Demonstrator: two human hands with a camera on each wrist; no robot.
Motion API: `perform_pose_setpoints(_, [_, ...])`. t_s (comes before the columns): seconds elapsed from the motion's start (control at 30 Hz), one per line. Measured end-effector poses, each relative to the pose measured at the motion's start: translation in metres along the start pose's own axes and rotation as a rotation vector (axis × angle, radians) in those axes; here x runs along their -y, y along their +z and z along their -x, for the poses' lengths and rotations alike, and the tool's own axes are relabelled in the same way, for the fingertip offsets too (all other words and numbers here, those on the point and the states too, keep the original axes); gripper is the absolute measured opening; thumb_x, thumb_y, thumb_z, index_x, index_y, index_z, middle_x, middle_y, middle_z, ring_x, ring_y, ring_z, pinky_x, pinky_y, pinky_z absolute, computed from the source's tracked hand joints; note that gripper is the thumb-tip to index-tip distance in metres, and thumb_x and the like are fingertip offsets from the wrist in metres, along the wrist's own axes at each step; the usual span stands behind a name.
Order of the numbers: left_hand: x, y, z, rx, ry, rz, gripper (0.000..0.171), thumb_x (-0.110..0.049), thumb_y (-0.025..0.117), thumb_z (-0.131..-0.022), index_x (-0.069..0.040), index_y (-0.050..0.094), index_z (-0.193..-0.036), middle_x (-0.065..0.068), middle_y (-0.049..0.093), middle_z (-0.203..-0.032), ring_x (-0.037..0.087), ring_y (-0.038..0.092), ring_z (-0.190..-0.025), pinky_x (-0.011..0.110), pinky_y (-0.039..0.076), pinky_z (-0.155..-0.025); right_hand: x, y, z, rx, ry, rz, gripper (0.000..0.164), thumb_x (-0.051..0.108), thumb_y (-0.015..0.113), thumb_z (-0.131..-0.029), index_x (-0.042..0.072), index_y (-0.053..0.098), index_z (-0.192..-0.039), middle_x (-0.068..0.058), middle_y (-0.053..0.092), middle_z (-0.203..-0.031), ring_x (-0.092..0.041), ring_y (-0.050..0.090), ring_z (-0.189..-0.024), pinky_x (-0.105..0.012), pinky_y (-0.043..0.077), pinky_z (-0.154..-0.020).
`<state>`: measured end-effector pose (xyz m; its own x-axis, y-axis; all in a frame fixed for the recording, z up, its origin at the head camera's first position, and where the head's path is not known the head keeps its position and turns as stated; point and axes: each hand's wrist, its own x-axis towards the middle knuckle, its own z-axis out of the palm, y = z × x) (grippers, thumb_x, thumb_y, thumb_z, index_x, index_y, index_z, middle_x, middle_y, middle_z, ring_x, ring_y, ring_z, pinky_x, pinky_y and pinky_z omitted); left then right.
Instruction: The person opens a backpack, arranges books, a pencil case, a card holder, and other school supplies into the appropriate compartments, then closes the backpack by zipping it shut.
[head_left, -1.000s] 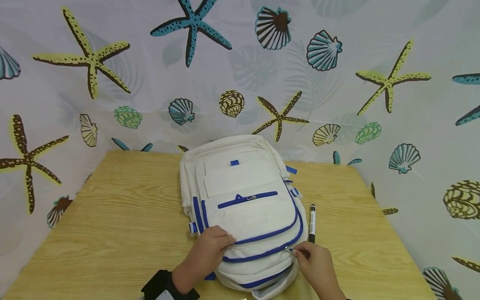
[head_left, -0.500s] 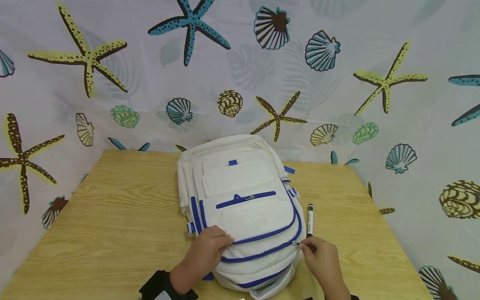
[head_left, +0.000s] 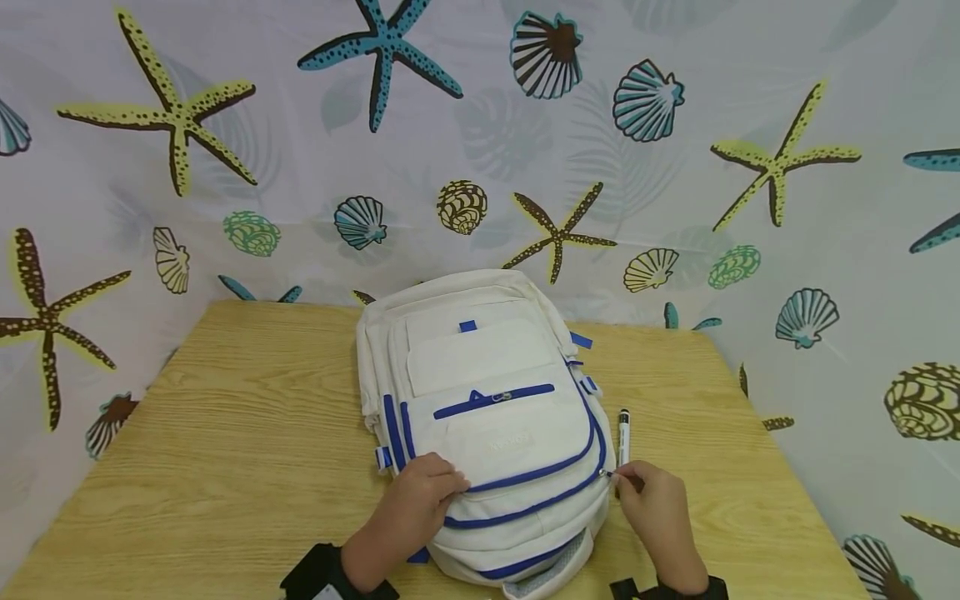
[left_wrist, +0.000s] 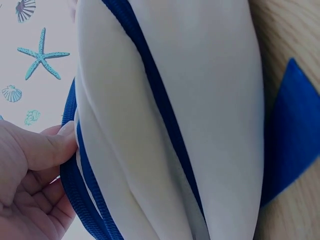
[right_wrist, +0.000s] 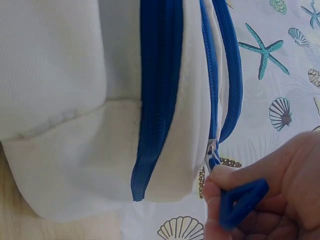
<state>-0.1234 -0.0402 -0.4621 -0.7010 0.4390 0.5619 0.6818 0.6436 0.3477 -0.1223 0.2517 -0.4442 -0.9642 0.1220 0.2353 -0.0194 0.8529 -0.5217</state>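
A white backpack (head_left: 480,358) with blue zippers lies front up on the table, its top toward the patterned cloth. My left hand (head_left: 408,504) pinches the edge of its front pocket beside a blue zipper; the left wrist view shows the thumb (left_wrist: 52,147) on that edge, fingers curled behind. At the bag's lower right side, my right hand (head_left: 660,508) holds a blue zipper pull (right_wrist: 242,202) between thumb and fingers. The metal slider (right_wrist: 212,147) sits just above the thumb in the right wrist view, on the zipper behind the front pocket.
A black-and-white marker (head_left: 624,437) lies on the wooden table (head_left: 262,433) just right of the bag, its lower end partly behind my right hand. The cloth (head_left: 420,158) with starfish and shells hangs behind the table. A blue strap end (left_wrist: 295,130) sticks out by the bag's base.
My right hand has drawn the zipper pull to the right and slightly up along the lower zipper, around toward the bag's side. The left hand keeps its grip in the same place.
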Motion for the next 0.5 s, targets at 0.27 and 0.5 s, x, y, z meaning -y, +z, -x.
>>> perform_pose_setpoints(0.27, [-0.001, -0.001, 0.0, 0.032, -0.028, 0.035, 0.015, -0.001, 0.073, -0.067, -0.01, 0.072, -0.079, -0.004, 0.062, -0.074, 0.007, 0.054, -0.073, 0.02, 0.047, -0.069, -0.003, 0.0, -0.01, -0.006, 0.001, 0.002, 0.004, -0.002, 0.064, -0.074, -0.006, 0.066, -0.075, -0.01, 0.063, -0.064, -0.012, 0.051, -0.055, -0.021, 0.039, -0.047])
perform_pose_setpoints(0.5, [0.0, -0.001, 0.001, 0.023, -0.044, 0.062, 0.016, 0.0, 0.073, -0.067, -0.01, 0.072, -0.079, -0.005, 0.062, -0.074, 0.007, 0.054, -0.073, 0.02, 0.047, -0.069, -0.006, 0.0, -0.019, -0.014, -0.013, 0.015, 0.005, -0.003, 0.063, -0.074, -0.005, 0.067, -0.077, -0.013, 0.064, -0.067, -0.015, 0.055, -0.057, -0.023, 0.041, -0.049])
